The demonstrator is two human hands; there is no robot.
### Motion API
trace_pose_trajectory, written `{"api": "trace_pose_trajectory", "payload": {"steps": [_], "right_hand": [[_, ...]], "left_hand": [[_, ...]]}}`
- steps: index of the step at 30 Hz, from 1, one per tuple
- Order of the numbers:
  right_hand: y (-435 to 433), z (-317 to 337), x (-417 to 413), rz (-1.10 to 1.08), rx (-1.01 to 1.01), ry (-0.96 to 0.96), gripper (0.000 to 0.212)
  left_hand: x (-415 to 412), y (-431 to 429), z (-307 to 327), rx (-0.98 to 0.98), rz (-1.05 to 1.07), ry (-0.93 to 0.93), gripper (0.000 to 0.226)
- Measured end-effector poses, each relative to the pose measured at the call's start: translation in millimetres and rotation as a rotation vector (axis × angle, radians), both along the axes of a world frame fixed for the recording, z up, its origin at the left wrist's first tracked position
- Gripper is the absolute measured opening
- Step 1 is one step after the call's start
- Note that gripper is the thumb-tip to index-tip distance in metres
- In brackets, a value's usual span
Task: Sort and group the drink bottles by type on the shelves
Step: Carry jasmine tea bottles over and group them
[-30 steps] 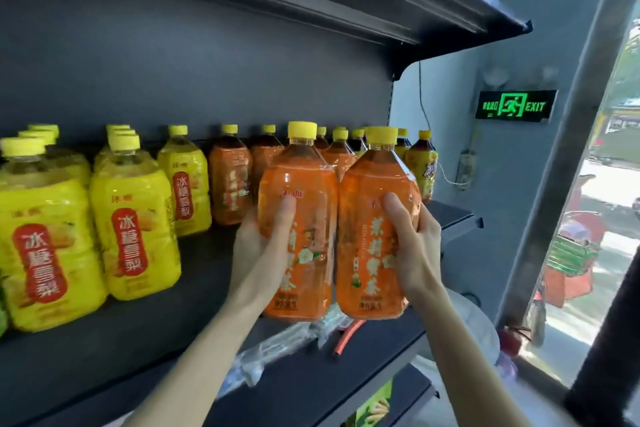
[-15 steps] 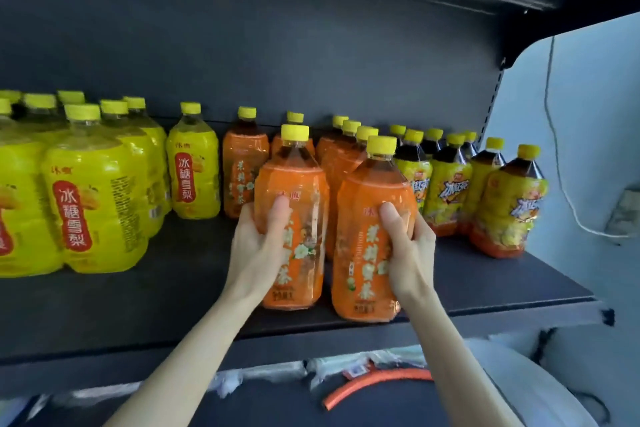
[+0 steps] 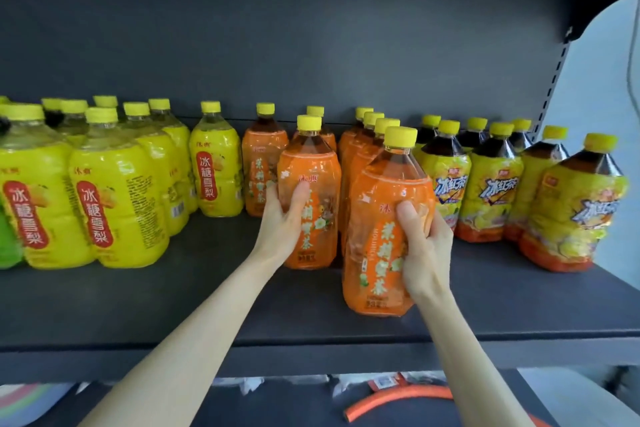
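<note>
Orange-labelled clear plastic drink bottle with yellow cap: lower centre of frame, near the front lip of the dark grey metal shelf board, leaning slightly right. The right hand is clamped round its right side, thumb across the label. Cannot tell whether its base is fully down.

Under the lip, at bottom of frame: an orange rubber hose on the level below.

Second orange-labelled bottle: centre frame, deeper in, upright, base on the board. The left hand grips its left side. Hands are apart, one bottle each.

Behind, in the way:
- row of matching orange-labelled bottles running back, just behind the right-hand bottle; two more beside the left-hand bottle
- right of frame: yellow-labelled bottles of dark tea, close beside the orange row
- left of frame: yellow-labelled bottles of pale drink with red ovals; open board between them and the left hand
- far left edge: a green shape, unidentified

Farthest: dark grey back panel.

Against half a second earlier: the two held bottles stood side by side near the front; now the left one sits further back, close to its own kind, while the right one is nearer the lip.
</note>
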State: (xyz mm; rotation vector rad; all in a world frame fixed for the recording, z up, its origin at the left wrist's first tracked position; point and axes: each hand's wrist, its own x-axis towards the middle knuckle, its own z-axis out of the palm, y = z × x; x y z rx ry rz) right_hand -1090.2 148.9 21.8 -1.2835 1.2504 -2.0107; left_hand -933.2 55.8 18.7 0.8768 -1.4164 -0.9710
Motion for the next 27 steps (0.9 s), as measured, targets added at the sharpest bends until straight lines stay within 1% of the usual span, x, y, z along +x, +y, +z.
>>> {"api": "trace_pose_trajectory", "payload": {"steps": [2, 5, 7, 10, 13, 19, 21, 25, 27], "right_hand": [[-1.8, 0.3, -0.4, 0.008, 0.002, -0.010, 0.046], [-4.3, 0.4, -1.4, 0.010, 0.006, -0.009, 0.052], [-4.8, 0.0, -1.6, 0.014, 0.003, -0.010, 0.054], [-5.7, -0.8, -2.0, 0.015, 0.003, -0.012, 0.053], [-6.6, -0.9, -2.0, 0.021, 0.001, -0.011, 0.054], [-8.2, -2.6, -3.4, 0.023, -0.023, 0.000, 0.055], [-9.2, -2.6, -3.8, 0.017, -0.028, 0.004, 0.056], [-9.5, -2.9, -4.1, 0.013, -0.025, 0.012, 0.054], [-8.9, -3.5, -3.8, 0.012, -0.024, 0.023, 0.054]], "left_hand": [[-4.9, -9.9, 0.5, 0.017, 0.005, -0.005, 0.064], [-8.6, -27.0, 1.1, 0.055, 0.012, -0.031, 0.080], [-10.3, -35.0, 1.0, 0.077, -0.005, -0.031, 0.085], [-14.5, -45.3, -0.3, 0.090, 0.009, -0.034, 0.094], [-19.1, -55.8, -0.7, 0.120, 0.058, -0.079, 0.106], [-21.8, -67.9, -4.4, 0.122, 0.077, -0.116, 0.099], [-21.8, -69.4, -3.6, 0.113, 0.081, -0.111, 0.100], [-22.6, -70.3, -2.1, 0.101, 0.088, -0.123, 0.086], [-21.5, -67.4, -0.2, 0.138, 0.103, -0.135, 0.089]]}}
